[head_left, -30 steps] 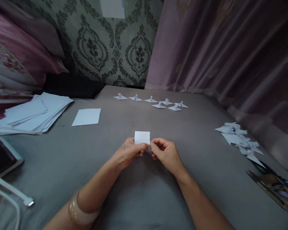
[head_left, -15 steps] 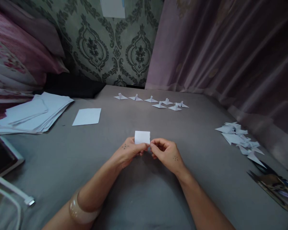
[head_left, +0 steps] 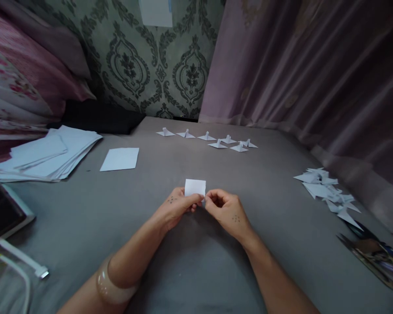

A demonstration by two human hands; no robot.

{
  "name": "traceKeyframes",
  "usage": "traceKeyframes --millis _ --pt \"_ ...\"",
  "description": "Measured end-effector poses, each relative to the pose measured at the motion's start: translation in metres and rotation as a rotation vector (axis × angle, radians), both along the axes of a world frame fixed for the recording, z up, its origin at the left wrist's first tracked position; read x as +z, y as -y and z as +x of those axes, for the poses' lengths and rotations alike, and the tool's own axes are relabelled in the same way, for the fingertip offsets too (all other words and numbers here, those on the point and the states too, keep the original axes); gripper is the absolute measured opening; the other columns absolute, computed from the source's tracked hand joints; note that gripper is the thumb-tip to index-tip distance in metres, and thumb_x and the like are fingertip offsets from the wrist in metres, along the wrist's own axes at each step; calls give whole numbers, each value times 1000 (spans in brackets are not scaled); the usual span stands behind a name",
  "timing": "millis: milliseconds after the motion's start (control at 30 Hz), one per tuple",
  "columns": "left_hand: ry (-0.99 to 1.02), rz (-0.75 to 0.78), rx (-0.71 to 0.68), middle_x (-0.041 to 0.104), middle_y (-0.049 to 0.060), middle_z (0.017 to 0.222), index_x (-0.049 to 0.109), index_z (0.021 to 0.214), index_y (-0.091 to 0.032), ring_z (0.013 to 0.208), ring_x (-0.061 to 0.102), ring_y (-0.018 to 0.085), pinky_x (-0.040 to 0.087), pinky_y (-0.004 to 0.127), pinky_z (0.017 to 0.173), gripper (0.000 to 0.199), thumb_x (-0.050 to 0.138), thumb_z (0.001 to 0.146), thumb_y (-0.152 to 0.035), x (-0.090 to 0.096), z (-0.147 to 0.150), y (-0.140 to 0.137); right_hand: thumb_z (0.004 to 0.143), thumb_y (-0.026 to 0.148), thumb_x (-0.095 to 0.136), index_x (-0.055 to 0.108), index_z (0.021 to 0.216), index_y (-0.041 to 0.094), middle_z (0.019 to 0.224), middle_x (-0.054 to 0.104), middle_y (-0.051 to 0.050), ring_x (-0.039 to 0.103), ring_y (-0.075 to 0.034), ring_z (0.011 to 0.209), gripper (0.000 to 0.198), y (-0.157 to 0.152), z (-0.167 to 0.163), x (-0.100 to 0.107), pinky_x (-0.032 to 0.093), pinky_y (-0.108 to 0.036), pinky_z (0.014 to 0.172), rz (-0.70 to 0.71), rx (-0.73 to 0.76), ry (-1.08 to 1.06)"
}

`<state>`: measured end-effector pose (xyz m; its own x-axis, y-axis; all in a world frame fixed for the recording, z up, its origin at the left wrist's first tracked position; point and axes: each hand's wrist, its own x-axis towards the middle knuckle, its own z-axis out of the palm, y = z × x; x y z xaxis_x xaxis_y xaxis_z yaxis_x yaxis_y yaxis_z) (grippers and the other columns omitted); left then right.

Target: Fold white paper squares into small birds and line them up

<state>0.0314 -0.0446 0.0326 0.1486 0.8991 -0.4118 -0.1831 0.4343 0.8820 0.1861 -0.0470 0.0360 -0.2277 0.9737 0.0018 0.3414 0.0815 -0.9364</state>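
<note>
A small white folded square of paper (head_left: 195,187) is held upright over the grey cloth. My left hand (head_left: 179,204) grips its lower left part, thumb across the front and fingers behind. My right hand (head_left: 226,210) is closed in a pinch at the paper's lower right corner, thumb against forefinger. Beyond the hands, several folded paper cranes (head_left: 207,136) with spread wings stand in two loose rows. A single square sheet of white paper (head_left: 120,159) lies flat to the left.
A stack of white paper (head_left: 75,148) lies at the far left, near a dark-screened device (head_left: 6,209) and a white cable (head_left: 22,257). On the right are a heap of folded paper pieces (head_left: 325,189) and scissors-like tools (head_left: 363,257). Curtains and a patterned wall stand behind.
The hands and folded paper hold nearly the same pose, with only slight finger movement at the right corner. The view has shifted a little.
</note>
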Motion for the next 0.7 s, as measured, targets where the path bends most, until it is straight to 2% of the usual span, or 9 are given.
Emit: traceKeyframes --millis 300,367,533,700 --pt "217 -66 -36 54 -2 58 58 67 -13 51 46 6 38 19 50 13 69 62 -19 1 -1 1 80 21 53 62 78 21 71 62 0 56 -13 65 10 2 2 3 43 -24 62 343 25 206" --pt "232 -68 -41 53 -2 58 58 67 -13 51 46 6 38 19 50 13 69 63 -20 2 -1 1 81 22 53 63 79 21 72 63 -1 57 -13 65 10 2 1 4 44 -24 62 308 23 173" --pt "187 -54 -20 56 -1 60 60 70 -12 53 48 7 38 18 51 16 71 62 -20 1 0 1 82 29 55 64 82 19 65 63 0 56 -12 55 13 1 2 4 45 -23 54 52 34 -20" --pt "67 16 -17 58 0 59 62 68 -11 51 49 7 37 19 51 15 69 63 -22 1 1 1 79 28 58 63 77 18 64 63 0 55 -11 54 12 0 2 0 44 -22 52 18 0 -40"
